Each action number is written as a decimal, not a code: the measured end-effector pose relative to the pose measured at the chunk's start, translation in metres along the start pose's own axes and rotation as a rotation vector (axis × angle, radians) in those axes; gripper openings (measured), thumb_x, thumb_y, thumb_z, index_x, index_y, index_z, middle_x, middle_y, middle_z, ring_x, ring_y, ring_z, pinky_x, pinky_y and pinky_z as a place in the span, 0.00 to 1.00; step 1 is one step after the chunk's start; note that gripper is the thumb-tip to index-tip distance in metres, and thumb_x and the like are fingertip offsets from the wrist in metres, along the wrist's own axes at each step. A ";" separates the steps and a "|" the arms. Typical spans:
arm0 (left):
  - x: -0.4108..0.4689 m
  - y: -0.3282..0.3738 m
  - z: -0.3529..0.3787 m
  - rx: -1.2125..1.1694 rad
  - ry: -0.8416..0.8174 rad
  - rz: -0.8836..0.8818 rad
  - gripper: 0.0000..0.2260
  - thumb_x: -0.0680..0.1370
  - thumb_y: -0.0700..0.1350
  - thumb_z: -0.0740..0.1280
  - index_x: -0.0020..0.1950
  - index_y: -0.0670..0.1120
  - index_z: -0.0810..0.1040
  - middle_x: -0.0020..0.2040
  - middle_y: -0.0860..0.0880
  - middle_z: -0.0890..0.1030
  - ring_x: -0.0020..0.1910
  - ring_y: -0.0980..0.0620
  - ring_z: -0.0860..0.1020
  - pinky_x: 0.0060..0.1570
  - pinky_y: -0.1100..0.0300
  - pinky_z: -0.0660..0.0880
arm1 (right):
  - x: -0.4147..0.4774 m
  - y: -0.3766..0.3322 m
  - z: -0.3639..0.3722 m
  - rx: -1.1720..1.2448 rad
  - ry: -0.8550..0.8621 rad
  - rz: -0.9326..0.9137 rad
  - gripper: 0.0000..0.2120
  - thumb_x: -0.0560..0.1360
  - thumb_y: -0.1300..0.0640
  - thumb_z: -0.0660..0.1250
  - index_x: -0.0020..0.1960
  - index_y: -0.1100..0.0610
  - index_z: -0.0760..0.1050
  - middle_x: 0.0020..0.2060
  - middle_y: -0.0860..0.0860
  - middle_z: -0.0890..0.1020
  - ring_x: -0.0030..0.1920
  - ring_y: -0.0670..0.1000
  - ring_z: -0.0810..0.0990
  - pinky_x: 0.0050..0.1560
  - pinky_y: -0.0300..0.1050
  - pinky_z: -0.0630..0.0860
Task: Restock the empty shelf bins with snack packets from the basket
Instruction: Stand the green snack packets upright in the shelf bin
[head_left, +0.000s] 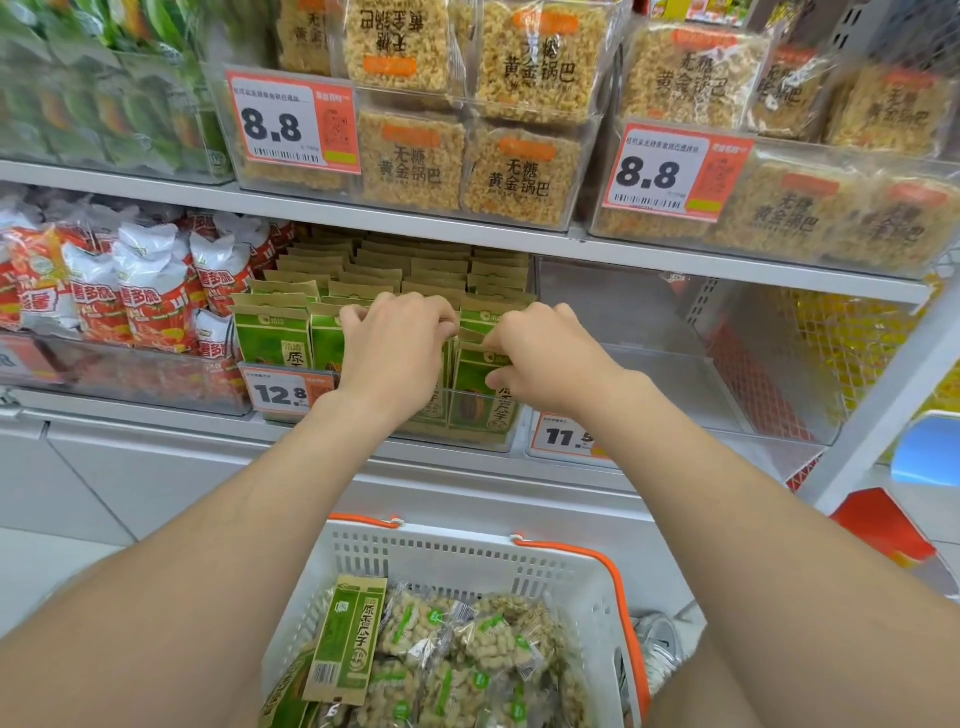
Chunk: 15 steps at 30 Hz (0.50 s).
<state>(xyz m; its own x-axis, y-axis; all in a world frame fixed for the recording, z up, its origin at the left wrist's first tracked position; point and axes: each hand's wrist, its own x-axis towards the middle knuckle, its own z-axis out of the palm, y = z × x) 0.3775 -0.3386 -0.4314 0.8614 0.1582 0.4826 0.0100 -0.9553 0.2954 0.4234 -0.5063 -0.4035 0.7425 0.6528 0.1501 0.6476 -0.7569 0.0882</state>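
Note:
A clear shelf bin (467, 436) on the middle shelf holds rows of green-and-brown snack packets (275, 338). My left hand (395, 353) and my right hand (545, 358) are both at the front row of that bin, fingers curled over the tops of the packets there. To the right stands an empty clear bin (675, 374). Below, a white basket with orange handles (582, 577) holds one green packet (348, 639) standing on edge and several clear bags of pale snacks (467, 654).
Red-and-white packets (130, 296) fill the bin at the left. The upper shelf carries bins of golden rice-crust packs (467, 171) with 8.8 price tags (291, 124). A white shelf upright (883, 405) stands at the right, with red and blue items on the floor beyond.

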 end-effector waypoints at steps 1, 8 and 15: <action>0.000 0.000 -0.001 -0.007 0.004 0.001 0.09 0.87 0.50 0.61 0.58 0.56 0.82 0.56 0.54 0.84 0.59 0.45 0.76 0.58 0.44 0.63 | -0.003 0.001 0.000 -0.009 -0.001 -0.016 0.06 0.80 0.50 0.71 0.49 0.50 0.75 0.37 0.46 0.73 0.49 0.57 0.75 0.54 0.53 0.69; -0.002 -0.005 -0.002 -0.074 -0.074 -0.012 0.16 0.83 0.41 0.65 0.70 0.50 0.73 0.68 0.48 0.73 0.67 0.44 0.71 0.64 0.42 0.68 | -0.007 -0.002 0.009 0.126 0.046 0.064 0.09 0.78 0.46 0.65 0.49 0.52 0.74 0.42 0.47 0.76 0.50 0.56 0.77 0.51 0.54 0.67; -0.003 -0.009 -0.001 0.016 -0.133 0.006 0.22 0.81 0.37 0.63 0.75 0.50 0.68 0.71 0.51 0.75 0.73 0.47 0.68 0.68 0.41 0.61 | -0.004 -0.004 0.004 0.446 0.190 0.241 0.11 0.84 0.49 0.54 0.53 0.50 0.74 0.41 0.48 0.82 0.44 0.55 0.77 0.55 0.58 0.74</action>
<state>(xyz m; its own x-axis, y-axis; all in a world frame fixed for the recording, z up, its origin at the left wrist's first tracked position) 0.3741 -0.3298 -0.4347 0.9214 0.1187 0.3701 0.0116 -0.9601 0.2792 0.4187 -0.5055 -0.4087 0.8615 0.4141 0.2940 0.5037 -0.7702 -0.3912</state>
